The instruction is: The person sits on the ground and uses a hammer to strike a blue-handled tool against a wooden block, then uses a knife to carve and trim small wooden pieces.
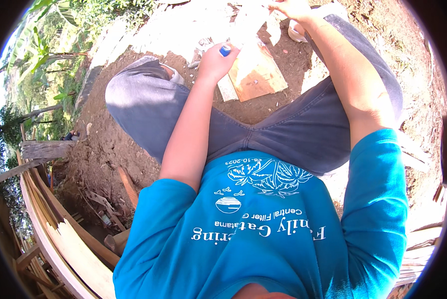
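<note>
My left hand point(216, 64) is closed around a blue cylindrical thing point(225, 50) with a pale end; only that end shows above the fist, so its kind is hidden. Beside this hand, a flat brown wooden board point(261, 74) lies on the ground between my legs, its far part washed out by sunlight. My right hand point(289, 9) reaches to the top edge of the view, beyond the board. Its fingers are partly cut off and bleached by glare, and whether they grip anything does not show.
My bent legs in dark trousers point(148, 107) frame the board. Bare soil point(104, 149) surrounds me. Long wooden planks point(76, 249) stand at the lower left, near a weathered beam point(46, 149). Green plants point(39, 50) grow at the far left.
</note>
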`<state>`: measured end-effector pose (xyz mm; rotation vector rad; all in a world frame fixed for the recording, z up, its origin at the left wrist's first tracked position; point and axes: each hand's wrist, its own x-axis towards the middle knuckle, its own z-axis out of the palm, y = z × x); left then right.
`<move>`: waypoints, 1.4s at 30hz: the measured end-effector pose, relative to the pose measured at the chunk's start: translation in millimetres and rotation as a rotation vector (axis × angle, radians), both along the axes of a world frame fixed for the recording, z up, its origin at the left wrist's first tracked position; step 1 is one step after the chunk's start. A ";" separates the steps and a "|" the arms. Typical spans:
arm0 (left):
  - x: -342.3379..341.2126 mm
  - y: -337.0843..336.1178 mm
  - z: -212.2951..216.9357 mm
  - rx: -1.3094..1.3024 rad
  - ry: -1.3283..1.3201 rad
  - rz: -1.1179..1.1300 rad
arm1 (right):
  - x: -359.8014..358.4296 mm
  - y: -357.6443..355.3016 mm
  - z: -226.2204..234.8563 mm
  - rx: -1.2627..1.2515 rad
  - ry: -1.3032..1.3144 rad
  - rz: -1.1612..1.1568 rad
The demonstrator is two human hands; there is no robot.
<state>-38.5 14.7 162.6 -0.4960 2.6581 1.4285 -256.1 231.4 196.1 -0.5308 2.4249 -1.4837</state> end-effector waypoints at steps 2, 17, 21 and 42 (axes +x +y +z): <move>-2.0 -14.0 -2.6 0.132 0.154 0.212 | 21.3 -26.6 29.6 0.037 0.159 0.148; -77.1 -61.4 169.5 0.768 0.848 0.052 | 56.4 -62.0 14.4 0.267 0.252 0.236; -83.5 -58.3 165.2 0.660 0.792 0.014 | 59.3 -62.3 6.6 0.019 0.255 0.239; -103.8 -27.5 210.8 0.430 0.790 -0.209 | 75.7 -71.6 32.4 -0.186 -0.011 0.180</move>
